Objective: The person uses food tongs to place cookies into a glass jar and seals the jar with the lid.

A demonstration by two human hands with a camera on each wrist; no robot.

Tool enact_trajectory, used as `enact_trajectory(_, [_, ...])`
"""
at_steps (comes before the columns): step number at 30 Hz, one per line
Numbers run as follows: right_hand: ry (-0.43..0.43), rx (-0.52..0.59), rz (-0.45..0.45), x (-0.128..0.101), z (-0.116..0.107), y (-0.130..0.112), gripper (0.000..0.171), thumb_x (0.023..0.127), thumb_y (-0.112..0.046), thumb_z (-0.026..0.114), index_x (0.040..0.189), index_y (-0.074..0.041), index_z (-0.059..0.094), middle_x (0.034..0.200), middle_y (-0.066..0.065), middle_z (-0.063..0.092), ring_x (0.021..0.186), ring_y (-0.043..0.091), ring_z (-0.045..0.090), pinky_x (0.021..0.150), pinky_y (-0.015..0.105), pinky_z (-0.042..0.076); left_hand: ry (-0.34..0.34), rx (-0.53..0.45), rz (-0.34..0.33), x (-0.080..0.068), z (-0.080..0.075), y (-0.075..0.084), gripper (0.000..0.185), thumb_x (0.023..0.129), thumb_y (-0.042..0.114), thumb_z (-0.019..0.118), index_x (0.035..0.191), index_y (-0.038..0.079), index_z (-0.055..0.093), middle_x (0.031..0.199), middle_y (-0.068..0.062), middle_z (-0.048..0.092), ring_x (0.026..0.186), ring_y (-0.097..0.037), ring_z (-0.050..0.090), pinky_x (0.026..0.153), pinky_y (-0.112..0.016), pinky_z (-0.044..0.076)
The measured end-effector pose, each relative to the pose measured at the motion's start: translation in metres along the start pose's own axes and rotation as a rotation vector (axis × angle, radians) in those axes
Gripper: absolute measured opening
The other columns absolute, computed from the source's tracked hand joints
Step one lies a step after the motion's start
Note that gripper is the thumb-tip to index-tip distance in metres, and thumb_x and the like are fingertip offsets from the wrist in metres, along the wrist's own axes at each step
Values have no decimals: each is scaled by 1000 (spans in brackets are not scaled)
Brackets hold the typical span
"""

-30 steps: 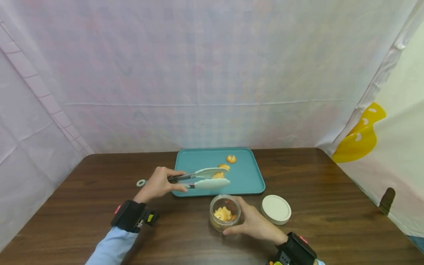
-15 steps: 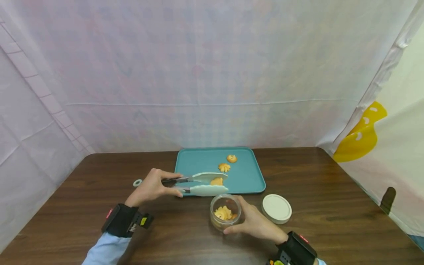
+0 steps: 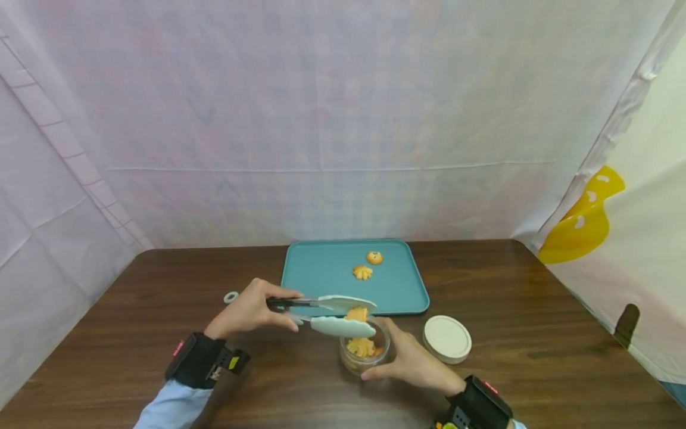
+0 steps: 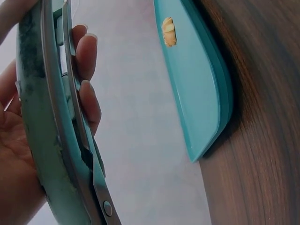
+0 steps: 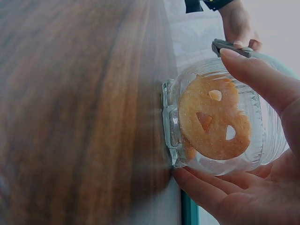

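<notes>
1. My left hand [image 3: 249, 310] pinched the tongs [image 3: 334, 326], with a cookie [image 3: 357, 313] between their tips, near the mouth of the jar [image 3: 354, 363]
2. My right hand [image 3: 415, 359] gripped the jar, which stood upright on the table [image 3: 536, 333], a holed cookie [image 5: 208, 146] showing through its glass
3. Two small cookies [image 3: 362, 272] lay on the tray [image 3: 316, 268] beyond the jar
4. The lid [image 3: 447, 336] lay near my right hand

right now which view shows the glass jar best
Right wrist: the glass jar is close, a cookie showing through. The head view shows it smaller, tongs partly over its mouth; the left wrist lacks it.
</notes>
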State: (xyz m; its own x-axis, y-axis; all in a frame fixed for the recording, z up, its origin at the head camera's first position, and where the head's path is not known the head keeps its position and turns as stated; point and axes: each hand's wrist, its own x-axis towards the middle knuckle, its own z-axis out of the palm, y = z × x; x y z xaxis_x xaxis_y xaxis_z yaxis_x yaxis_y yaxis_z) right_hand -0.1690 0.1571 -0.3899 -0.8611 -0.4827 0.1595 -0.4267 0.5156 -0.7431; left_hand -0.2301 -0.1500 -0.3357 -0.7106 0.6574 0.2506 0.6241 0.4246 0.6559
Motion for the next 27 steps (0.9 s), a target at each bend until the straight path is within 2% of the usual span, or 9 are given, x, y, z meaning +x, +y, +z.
enact_trajectory(5, [-8, -10, 39, 0, 0, -1, 81, 64, -45, 75, 126, -8, 38, 116, 8, 54, 103, 22, 53, 81, 34, 44, -5, -2, 33, 3, 3, -1, 53, 67, 34, 75, 109, 3, 64, 101, -11, 66, 73, -6, 60, 59, -22, 47])
enact_trajectory(12, [-30, 10, 84, -1, -1, -3, 92, 66, -43, 75, 133, -1, 29, 123, 17, 49, 112, 29, 48, 87, 46, 41, -18, 7, 35, 6, 7, 0, 53, 64, 33, 77, 107, 5, 66, 97, -9, 67, 65, -3, 55, 55, -19, 42])
enact_trajectory(27, [-27, 16, 67, 0, -1, 0, 89, 66, -44, 74, 133, -5, 30, 124, 14, 49, 113, 28, 47, 89, 47, 40, -69, -24, -13, 7, 8, 0, 57, 65, 34, 76, 110, 0, 63, 104, -13, 65, 73, -8, 60, 58, -19, 41])
